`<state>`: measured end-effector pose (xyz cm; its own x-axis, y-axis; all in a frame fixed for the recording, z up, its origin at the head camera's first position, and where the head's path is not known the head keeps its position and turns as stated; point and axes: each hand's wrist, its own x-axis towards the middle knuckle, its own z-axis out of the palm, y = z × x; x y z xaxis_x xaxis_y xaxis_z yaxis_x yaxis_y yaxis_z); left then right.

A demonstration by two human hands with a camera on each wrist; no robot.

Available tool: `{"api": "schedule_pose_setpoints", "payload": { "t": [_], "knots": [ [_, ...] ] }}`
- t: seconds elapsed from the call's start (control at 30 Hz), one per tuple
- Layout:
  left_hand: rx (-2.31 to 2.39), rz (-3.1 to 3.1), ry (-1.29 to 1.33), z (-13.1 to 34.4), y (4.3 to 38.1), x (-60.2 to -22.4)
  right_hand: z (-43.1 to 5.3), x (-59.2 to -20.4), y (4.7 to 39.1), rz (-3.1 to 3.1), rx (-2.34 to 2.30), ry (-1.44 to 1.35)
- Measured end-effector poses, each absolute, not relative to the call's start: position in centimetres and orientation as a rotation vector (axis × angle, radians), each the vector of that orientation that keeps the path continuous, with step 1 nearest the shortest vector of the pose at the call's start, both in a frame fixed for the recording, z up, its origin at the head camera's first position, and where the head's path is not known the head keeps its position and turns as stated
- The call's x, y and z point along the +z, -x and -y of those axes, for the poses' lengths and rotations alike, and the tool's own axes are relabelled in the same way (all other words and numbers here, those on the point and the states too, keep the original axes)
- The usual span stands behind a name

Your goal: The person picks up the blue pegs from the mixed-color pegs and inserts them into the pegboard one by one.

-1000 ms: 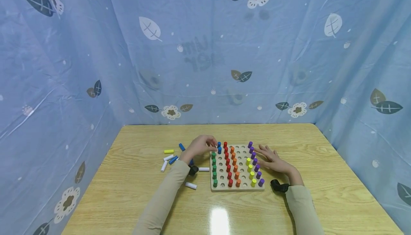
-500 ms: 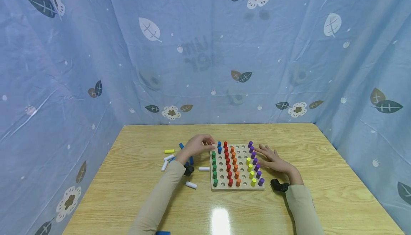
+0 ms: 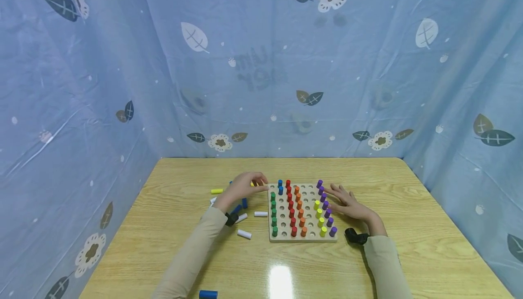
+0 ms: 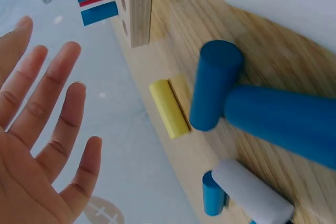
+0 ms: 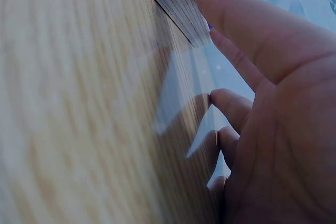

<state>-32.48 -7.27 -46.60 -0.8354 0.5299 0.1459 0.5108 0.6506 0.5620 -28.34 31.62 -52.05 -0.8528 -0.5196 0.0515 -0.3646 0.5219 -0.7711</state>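
Head view: the left hand (image 3: 244,186), fingers spread and holding nothing, is held just left of the pegboard (image 3: 302,237). A yellow peg (image 4: 169,108) lies flat beneath it, long axis along the board's edge. The right hand (image 3: 346,201) rests flat against the board's right edge.

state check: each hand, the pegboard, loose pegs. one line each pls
left hand: open, fingers spread, holding nothing, above the loose pegs left of the board
right hand: open, flat on the table, fingers against the board's right edge
pegboard: flat on the table, partly filled, many holes empty
loose yellow peg: lying on its side
loose white peg: lying on its side
blue peg: lying at the table's near edge
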Motion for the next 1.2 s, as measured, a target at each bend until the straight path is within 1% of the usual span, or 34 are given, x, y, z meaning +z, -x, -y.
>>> {"api": "schedule_pose_setpoints", "payload": {
  "t": [0.2, 0.47, 1.2],
  "knots": [
    [0.904, -2.852, -0.907, 8.0, 31.7, -46.1, -31.8, -52.5, 28.4, -2.591, -1.224, 0.787],
    [0.873, -2.859, -1.006, 9.1, 30.8, -46.3, -31.8, -52.7, 28.5, -2.587, -1.227, 0.794],
    [0.857, -2.863, -1.065, 12.1, 27.3, -47.3, -31.9, -52.6, 28.7, -2.593, -1.199, 0.803]
  ]
}}
